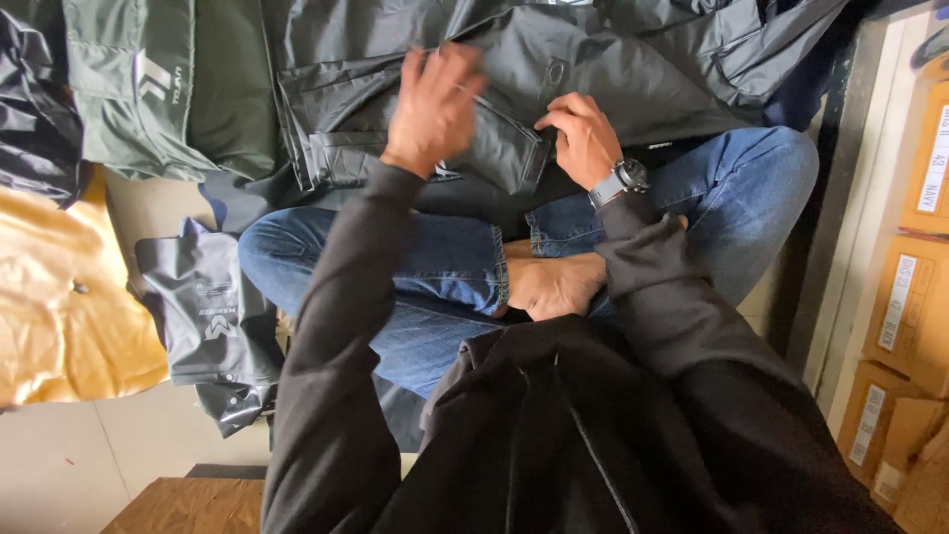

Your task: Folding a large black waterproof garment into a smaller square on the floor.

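Note:
A dark grey garment (613, 69) lies spread on the floor in front of my crossed legs in blue jeans (445, 262). My left hand (435, 104) hovers over the garment's folded edge, blurred, fingers apart and holding nothing. My right hand (583, 138), with a wristwatch (625, 180) on the wrist, pinches the garment's edge near a pocket flap. My bare foot (554, 287) rests between my knees.
A green folded garment (168, 84) lies at the upper left, a yellow one (64, 297) at the left, and a small grey packed garment (208, 316) beside my left knee. Cardboard boxes (914, 287) line the right side. A wooden surface (188, 506) shows at the bottom left.

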